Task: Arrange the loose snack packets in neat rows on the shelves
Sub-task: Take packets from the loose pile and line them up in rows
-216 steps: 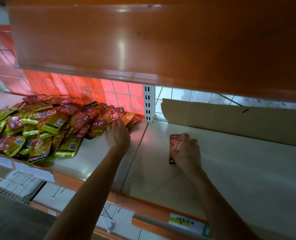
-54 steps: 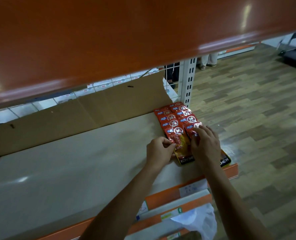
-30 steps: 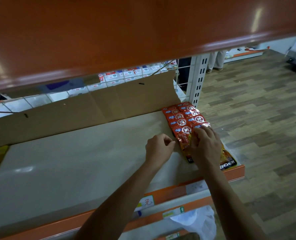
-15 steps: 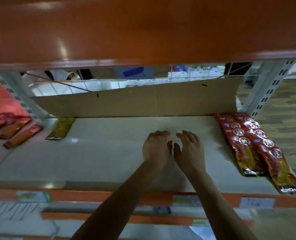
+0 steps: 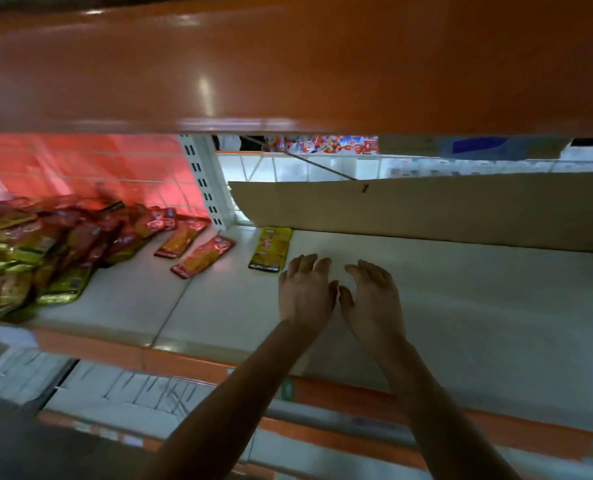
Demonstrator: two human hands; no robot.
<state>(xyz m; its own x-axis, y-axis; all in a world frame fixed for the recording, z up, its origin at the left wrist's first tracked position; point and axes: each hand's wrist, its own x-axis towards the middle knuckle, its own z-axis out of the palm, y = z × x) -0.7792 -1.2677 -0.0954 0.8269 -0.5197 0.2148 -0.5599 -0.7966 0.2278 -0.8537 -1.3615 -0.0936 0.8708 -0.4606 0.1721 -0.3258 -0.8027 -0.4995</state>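
Both hands reach in over the pale shelf (image 5: 478,306), palms down, side by side near the middle of its depth. The left hand (image 5: 305,294) has its fingers loosely spread and slightly bent, holding nothing. The right hand (image 5: 374,301) is the same, fingers relaxed and empty, and the two thumbs almost meet. Whether the fingertips touch the shelf surface cannot be told.

A single yellow packet (image 5: 270,249) lies flat just beyond and to the left of the left hand's fingertips, apart from them, its far end close to the shelf's back edge. Further left, two red-and-orange packets (image 5: 203,256) lie loose and slanted, one behind the other. Towards the shelf's left end sits a jumbled heap of packets (image 5: 45,244), red ones at the back and green-yellow ones towards the front edge.

The yellow packet has a dark band with light lettering at its near end, but it is too blurred to read. The print on the heap is also illegible.

A cardboard sheet (image 5: 426,209) leans along the back edge behind the hands, with a small dark mark near its top. A white slotted post (image 5: 205,181) stands at the back between the cardboard and a red mesh panel (image 5: 80,168). An orange upper shelf (image 5: 288,64) overhangs everything. The front edge carries an orange lip (image 5: 340,389) with blurred labels.
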